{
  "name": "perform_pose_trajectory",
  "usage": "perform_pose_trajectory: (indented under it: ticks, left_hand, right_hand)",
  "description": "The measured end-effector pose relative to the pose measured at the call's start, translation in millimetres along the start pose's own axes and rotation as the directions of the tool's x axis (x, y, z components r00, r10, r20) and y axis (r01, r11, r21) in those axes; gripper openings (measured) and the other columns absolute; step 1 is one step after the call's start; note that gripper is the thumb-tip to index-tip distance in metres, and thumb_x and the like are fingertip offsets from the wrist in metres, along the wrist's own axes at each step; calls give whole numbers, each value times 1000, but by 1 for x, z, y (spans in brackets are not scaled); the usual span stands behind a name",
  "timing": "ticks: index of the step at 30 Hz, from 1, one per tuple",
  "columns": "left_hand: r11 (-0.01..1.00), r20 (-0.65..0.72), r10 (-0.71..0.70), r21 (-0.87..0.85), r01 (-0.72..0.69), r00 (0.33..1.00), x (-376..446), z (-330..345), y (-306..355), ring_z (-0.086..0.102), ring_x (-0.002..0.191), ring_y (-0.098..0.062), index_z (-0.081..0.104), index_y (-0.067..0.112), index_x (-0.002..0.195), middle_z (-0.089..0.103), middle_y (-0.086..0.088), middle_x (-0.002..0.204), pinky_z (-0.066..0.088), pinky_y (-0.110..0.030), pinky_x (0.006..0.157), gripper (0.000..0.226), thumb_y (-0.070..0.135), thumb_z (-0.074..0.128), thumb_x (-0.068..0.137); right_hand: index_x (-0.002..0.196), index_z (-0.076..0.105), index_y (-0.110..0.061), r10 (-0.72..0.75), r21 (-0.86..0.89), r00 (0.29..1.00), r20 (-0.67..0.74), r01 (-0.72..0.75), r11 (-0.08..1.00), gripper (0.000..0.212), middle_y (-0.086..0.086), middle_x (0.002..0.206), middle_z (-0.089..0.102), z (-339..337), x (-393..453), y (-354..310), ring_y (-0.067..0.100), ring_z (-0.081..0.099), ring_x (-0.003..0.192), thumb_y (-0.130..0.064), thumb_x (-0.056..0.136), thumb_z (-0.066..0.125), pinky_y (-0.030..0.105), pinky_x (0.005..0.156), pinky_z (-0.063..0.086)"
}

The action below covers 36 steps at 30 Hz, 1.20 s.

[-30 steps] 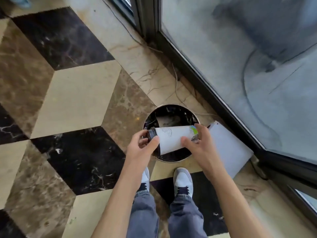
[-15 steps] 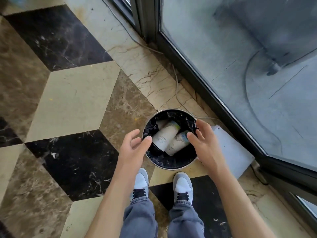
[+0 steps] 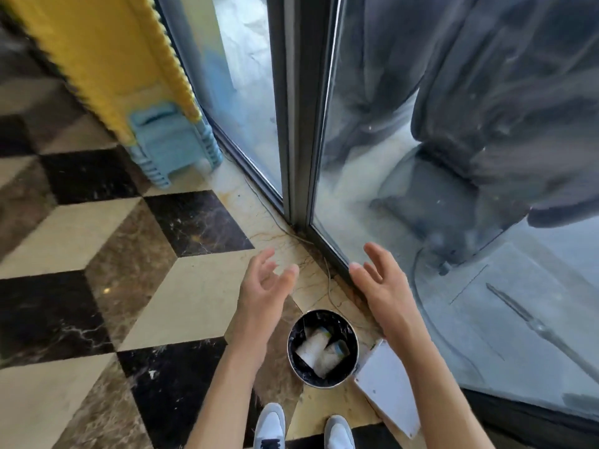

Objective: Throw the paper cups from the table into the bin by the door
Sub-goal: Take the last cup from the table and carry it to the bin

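Observation:
A small round bin (image 3: 293,358) with a metal rim and black liner stands on the marble floor beside the glass door. Two white paper cups (image 3: 319,350) lie on their sides inside it. My left hand (image 3: 264,286) is raised above and to the left of the bin, fingers spread, holding nothing. My right hand (image 3: 377,280) is raised above and to the right of the bin, also spread and holding nothing. Both palms face each other, well clear of the rim.
A white flat board (image 3: 387,387) lies on the floor just right of the bin. The glass door with its dark frame (image 3: 296,124) runs along the right. A stack of blue stools (image 3: 171,144) and a yellow object stand at the back left. My shoes (image 3: 269,426) are below the bin.
The cups left my hands and now lie in the bin. Both hands have lifted away from the rim and spread apart. The view has tilted up, so the bin sits lower in frame.

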<state>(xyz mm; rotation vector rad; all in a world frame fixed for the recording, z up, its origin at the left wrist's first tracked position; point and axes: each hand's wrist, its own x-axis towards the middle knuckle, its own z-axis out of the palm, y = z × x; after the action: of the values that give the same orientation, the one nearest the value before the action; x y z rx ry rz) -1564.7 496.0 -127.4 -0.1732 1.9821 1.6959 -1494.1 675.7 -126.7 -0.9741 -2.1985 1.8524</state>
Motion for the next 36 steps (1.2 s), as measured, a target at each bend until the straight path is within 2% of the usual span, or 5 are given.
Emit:
perform_pose_trajectory:
  ticks: [5, 15, 25, 28, 36]
  left_hand:
    - [952, 17, 304, -25, -304, 952, -67, -25, 160, 53, 134, -18, 49, 32, 145, 53, -3, 146, 44, -40, 111, 84, 64, 69, 70]
    - [779, -86, 627, 67, -624, 774, -186, -103, 303, 48, 133, -12, 45, 45, 142, 47, 9, 144, 43, -20, 96, 75, 68, 62, 72]
    - [750, -365, 647, 150, -644, 669, -271, -171, 292, 38, 143, -16, 36, 49, 145, 39, 12, 153, 32, -36, 113, 82, 72, 59, 69]
    - [770, -515, 602, 172, -615, 610, -308, -195, 264, 36, 146, -16, 38, 50, 147, 36, 9, 161, 34, -36, 110, 83, 72, 62, 70]
    - [863, -872, 369, 193, -468, 321, -477, -241, 153, 36, 146, -13, 40, 60, 139, 37, 15, 159, 35, -36, 108, 76, 77, 65, 69]
  right_hand:
    - [150, 34, -21, -218, 11, 975, -31, 219, 976, 65, -4, 156, 36, -34, -47, -162, 16, 36, 142, -36, 93, 61, 44, 115, 34]
    - [149, 30, -38, -520, -24, 854, -25, 519, 854, 69, -18, 155, 31, -53, -141, -345, 5, 31, 141, -49, 88, 62, 40, 117, 30]
    - [151, 28, -34, -666, 32, 697, 266, 684, 729, 84, -18, 154, 33, 8, -192, -387, -2, 32, 134, -63, 79, 58, 28, 110, 31]
    - [149, 31, -35, -693, 108, 583, 425, 727, 678, 80, -40, 139, 40, 35, -213, -384, -17, 38, 126, -64, 80, 58, 22, 103, 34]
    - [151, 25, -38, -586, 280, 220, 780, 715, 641, 81, -17, 156, 31, 128, -344, -352, 0, 28, 141, -63, 81, 56, 28, 114, 32]
